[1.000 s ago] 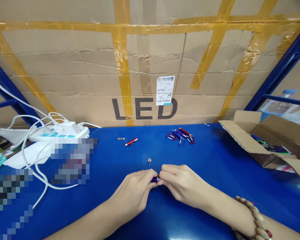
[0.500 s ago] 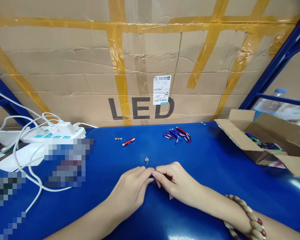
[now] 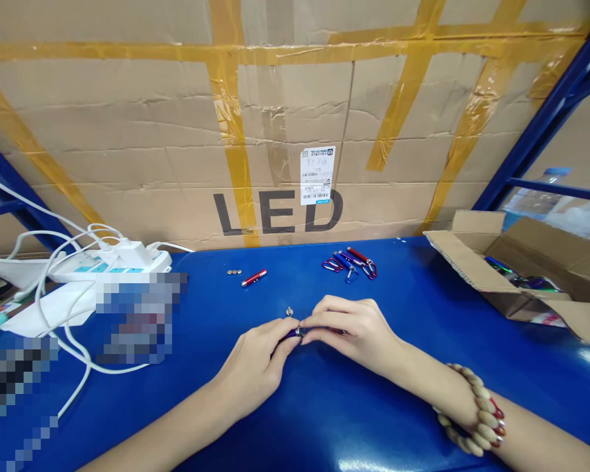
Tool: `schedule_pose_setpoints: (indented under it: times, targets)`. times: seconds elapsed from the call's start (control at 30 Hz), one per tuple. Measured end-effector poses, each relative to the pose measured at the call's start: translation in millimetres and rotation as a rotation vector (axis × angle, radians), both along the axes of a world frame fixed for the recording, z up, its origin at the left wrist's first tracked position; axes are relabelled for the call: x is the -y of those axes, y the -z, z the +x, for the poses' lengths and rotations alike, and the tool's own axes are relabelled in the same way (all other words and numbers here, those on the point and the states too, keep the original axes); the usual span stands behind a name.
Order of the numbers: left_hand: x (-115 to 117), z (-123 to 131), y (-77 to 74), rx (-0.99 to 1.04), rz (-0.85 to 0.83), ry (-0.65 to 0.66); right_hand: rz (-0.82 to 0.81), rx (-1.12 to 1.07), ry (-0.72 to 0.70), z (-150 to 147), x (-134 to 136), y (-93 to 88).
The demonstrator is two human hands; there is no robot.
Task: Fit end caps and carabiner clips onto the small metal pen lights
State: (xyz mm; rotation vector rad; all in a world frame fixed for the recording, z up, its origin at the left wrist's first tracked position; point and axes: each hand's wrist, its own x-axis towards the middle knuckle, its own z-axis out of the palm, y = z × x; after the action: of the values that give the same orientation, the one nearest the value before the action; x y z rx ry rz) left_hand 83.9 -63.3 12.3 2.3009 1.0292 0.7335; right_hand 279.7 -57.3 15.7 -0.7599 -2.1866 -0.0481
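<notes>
My left hand point(image 3: 255, 364) and my right hand point(image 3: 351, 331) meet over the blue table point(image 3: 413, 314), both pinched on a small purple keychain flashlight point(image 3: 295, 333) held level between their fingertips. Most of its body is hidden by my fingers. Just beyond it a small silver cap point(image 3: 289, 311) stands on the table. Farther back lie a red flashlight point(image 3: 254, 278) and three button cells point(image 3: 234, 271) in a row. A beaded bracelet point(image 3: 472, 416) circles my right wrist.
A bunch of red and blue keychain flashlights point(image 3: 350, 263) lies at the back centre. An open cardboard box point(image 3: 521, 269) with more stands at the right. A white power strip point(image 3: 108, 262) with cables is at the left. A large taped carton marked LED point(image 3: 275, 131) walls the back.
Both hands have shifted slightly away from me and lifted the purple flashlight; my right fingers now lie flatter along its body. The view has drifted a little.
</notes>
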Motion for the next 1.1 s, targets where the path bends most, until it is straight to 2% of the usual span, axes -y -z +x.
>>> schedule_pose_setpoints:
  times: [0.2, 0.4, 0.6, 0.97, 1.1]
  targets:
    - [-2, -1, 0.6, -0.072, 0.071, 0.067, 0.197, 0.071, -0.019, 3, 3, -4.4]
    - [-2, -3, 2.8, -0.209, 0.181, 0.189, 0.202, 0.147, -0.101, 4, -1, 0.6]
    - [-1, -4, 6.1, -0.196, 0.147, 0.175, 0.196, 0.237, -0.095, 7, -3, 5.4]
    - [-2, -5, 13.4, -0.225, 0.298, 0.144, -0.087, 0.474, -0.03, -1, 4, -0.4]
    - [0, -4, 15.3, -0.219, 0.301, 0.134, -0.258, 0.393, -0.031, -7, 7, 0.4]
